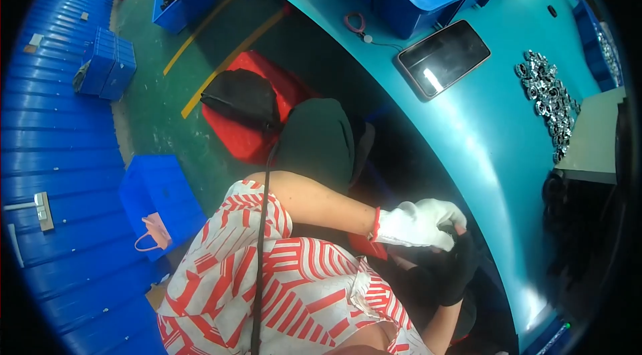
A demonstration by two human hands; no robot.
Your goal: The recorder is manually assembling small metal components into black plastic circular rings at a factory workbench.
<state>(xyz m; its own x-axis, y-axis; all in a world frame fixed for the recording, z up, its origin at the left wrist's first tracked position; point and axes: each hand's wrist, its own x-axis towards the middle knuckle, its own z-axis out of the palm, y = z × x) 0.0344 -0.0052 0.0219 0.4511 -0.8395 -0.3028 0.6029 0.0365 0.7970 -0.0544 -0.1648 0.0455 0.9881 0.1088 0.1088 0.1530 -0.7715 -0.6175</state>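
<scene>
Low and right of the middle of the frame: white-gloved left hand (416, 224) close up to black-gloved right hand (458, 265).

White fingers (445, 206) bent in, with only a narrow gap; black grip too dark to read; cannot tell if holding anything small between the two. At bottom left of both hands, red-and-white shirt (301, 288) with thin black strap (259, 275) down it. Just right of the hands, curved edge of blue-green table (455, 134). On it, toward upper right, dark phone (445, 59), then long pile of shiny metal parts (548, 97). At top, blue bin (394, 7), full of more shiny parts. Left of middle, dark bag (241, 97) on red plastic thing (231, 138). Far left, ribbed blue wall (40, 154).
</scene>
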